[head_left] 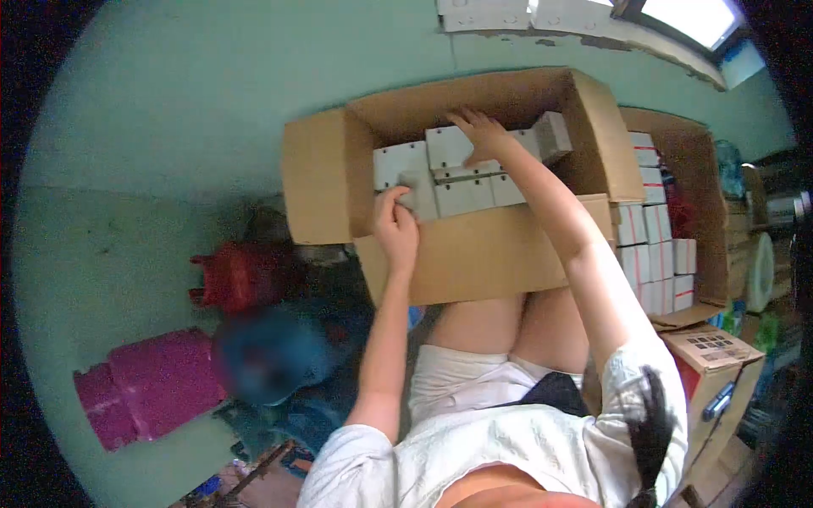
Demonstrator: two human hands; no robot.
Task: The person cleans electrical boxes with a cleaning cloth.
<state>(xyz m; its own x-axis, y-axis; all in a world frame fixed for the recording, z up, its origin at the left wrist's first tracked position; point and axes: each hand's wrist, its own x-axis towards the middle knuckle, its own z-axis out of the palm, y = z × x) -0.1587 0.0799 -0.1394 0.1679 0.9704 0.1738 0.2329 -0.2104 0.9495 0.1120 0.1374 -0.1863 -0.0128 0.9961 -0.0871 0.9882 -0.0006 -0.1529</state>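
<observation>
A large open cardboard carton [461, 262] stands in front of my legs, with rows of small white boxes [464, 197] inside. At its near left corner, my left hand [395, 227] has its fingers curled round the end of one white box [419, 196], which looks slightly blurred. Deeper in the carton, my right hand [481, 137] is open, its fingers spread over the back row of white boxes. Nothing shows in its grasp. At the right end, a greyish-white box [554, 135] stands higher than its neighbours. My palms are mostly out of sight.
Right of the carton, another cardboard carton [705, 212] holds stacked white boxes with red stripes [656, 250]. Below it is a printed brown box [711, 347] with a dark pen-like item [718, 401]. Red [233, 275], blue [275, 356] and magenta [157, 381] objects lie left; the green wall [212, 93] rises behind.
</observation>
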